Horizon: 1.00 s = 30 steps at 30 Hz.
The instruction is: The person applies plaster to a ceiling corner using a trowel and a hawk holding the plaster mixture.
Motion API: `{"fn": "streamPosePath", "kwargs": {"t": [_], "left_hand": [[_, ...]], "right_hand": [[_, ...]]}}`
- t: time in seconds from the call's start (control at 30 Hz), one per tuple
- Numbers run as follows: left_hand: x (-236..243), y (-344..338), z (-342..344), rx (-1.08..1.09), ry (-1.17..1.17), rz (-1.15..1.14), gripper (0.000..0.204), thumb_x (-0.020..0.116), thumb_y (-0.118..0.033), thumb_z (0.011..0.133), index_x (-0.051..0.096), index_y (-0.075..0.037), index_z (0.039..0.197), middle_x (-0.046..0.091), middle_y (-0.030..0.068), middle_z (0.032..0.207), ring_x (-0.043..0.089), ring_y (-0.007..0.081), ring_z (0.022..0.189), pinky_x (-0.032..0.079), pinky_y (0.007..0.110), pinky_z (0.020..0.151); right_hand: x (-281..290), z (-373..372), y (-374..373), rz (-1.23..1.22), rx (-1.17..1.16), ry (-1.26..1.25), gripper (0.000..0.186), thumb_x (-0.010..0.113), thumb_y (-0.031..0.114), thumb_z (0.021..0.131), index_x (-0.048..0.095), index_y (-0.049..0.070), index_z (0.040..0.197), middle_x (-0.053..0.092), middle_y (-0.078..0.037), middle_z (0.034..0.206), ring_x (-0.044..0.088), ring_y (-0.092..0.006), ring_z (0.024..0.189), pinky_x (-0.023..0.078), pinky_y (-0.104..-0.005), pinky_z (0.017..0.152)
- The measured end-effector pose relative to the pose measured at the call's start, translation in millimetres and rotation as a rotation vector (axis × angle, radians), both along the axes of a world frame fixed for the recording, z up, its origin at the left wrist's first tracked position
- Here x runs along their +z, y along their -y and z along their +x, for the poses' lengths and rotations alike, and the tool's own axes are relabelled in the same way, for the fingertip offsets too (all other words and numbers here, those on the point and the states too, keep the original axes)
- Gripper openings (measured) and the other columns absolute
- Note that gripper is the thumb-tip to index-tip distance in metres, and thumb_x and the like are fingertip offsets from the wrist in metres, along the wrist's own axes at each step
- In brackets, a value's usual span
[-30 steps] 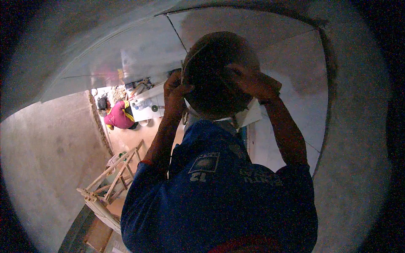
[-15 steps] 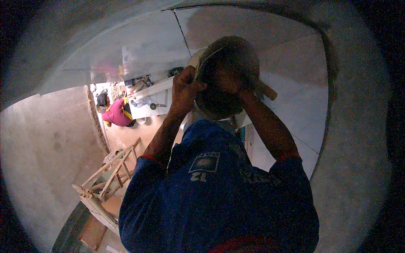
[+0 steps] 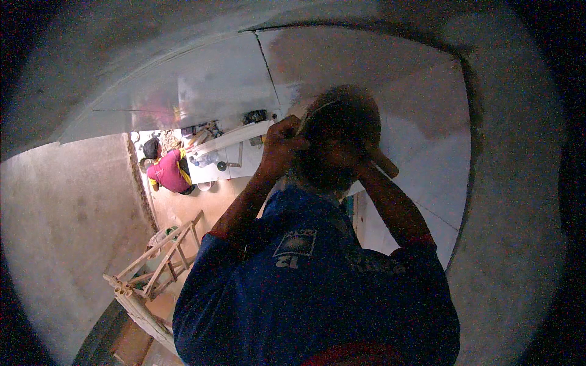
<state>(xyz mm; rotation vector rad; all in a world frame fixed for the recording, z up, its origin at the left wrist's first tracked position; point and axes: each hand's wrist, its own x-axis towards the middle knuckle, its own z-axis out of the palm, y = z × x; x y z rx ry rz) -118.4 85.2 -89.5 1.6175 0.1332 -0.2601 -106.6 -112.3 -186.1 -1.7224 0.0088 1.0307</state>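
In front of my chest is a dark, round bowl-like container [image 3: 342,113]. My left hand [image 3: 284,145] is closed on its left rim, where a thin pale edge shows. My right hand [image 3: 345,157] is in deep shadow over the container's opening. Beside its wrist a short brown wooden handle [image 3: 384,161] sticks out to the right, and the fingers seem wrapped round this tool. The tool's other end and the container's contents are too dark to make out.
Large pale wall tiles [image 3: 342,55] stand ahead, with a bare cement wall [image 3: 519,183] at right. Far below left, a person [image 3: 170,168] in a maroon shirt crouches by a white surface [image 3: 235,160] with tools. A wooden frame [image 3: 159,256] stands lower left.
The container and both hands have shifted slightly right and lower in the picture, closer to my chest. The whole view has tilted a little. My grips look the same.
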Motion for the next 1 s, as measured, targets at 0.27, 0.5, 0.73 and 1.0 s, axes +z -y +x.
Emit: {"fn": "streamPosePath", "kwargs": {"t": [0.27,0.5,0.73,1.0], "left_hand": [[-13.4,6.8,46.6,-0.192,0.209,0.163,0.022,0.061,-0.007,0.054,0.049,-0.001,0.071,0.049,0.0052,0.066,0.044,0.0122,0.062,0.037,0.027,0.057],[4.6,-9.6,29.5,-0.181,0.291,0.294,0.021,0.061,-0.006,0.057,0.051,-0.001,0.074,0.051,0.0073,0.065,0.046,0.0138,0.062,0.039,0.028,0.057],[24.2,-37.7,29.6,-0.061,0.109,0.060,0.017,0.060,-0.007,0.058,0.052,-0.002,0.073,0.053,0.0025,0.066,0.048,0.0127,0.063,0.039,0.027,0.059],[15.7,-58.0,28.5,0.100,0.031,0.051,0.014,0.056,-0.007,0.057,0.050,-0.005,0.070,0.050,0.0001,0.066,0.045,0.0111,0.062,0.037,0.024,0.057]], "right_hand": [[10.5,68.9,13.3,0.104,-0.096,-0.041,0.039,0.052,0.017,0.083,0.041,0.006,0.119,0.055,-0.006,0.097,0.053,-0.0143,0.079,0.044,-0.0275,0.067],[36.5,37.1,23.0,0.169,-0.218,-0.043,0.040,0.052,0.017,0.082,0.041,0.006,0.119,0.055,-0.005,0.096,0.053,-0.0135,0.078,0.044,-0.0267,0.066],[63.9,3.4,51.3,0.258,-0.361,-0.069,0.040,0.053,0.016,0.082,0.041,0.006,0.119,0.055,-0.005,0.095,0.052,-0.0128,0.077,0.044,-0.0259,0.066],[71.2,11.1,58.7,0.394,-0.520,-0.003,0.040,0.053,0.016,0.082,0.040,0.006,0.119,0.054,-0.005,0.095,0.052,-0.0119,0.077,0.044,-0.0250,0.065]]}}
